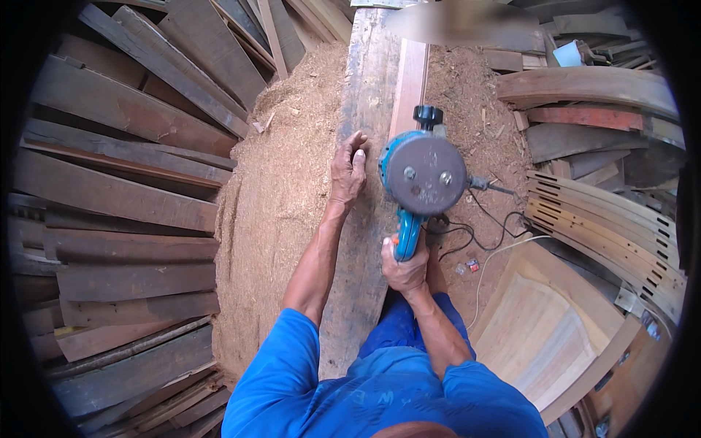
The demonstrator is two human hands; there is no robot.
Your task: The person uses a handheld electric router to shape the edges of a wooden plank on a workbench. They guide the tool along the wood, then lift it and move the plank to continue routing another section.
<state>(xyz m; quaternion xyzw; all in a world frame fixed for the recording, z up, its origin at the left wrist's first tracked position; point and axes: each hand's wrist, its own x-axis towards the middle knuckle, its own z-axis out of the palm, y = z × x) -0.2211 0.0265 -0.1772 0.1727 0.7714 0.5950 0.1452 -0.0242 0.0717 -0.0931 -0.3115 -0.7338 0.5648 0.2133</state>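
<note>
My right hand (406,267) is wrapped round the teal rear handle of an electric planer (426,172). The planer has a round dark side cover and a black front knob (428,114). It sits over a long reddish wooden strip (408,91), which lies along the right side of a worn wooden bench (359,241). What is under the planer's base is hidden. My left hand (349,171) is at the bench's left side, left of the planer, with loosely bent fingers apart and nothing seen in them.
Sawdust and shavings (274,219) heap up left of the bench. Stacked boards (139,226) fan out beyond them. A black cord (467,239) loops on the ground at right, near slotted curved wooden pieces (602,230) and a wooden panel (537,328). More curved timber (584,86) lies at far right.
</note>
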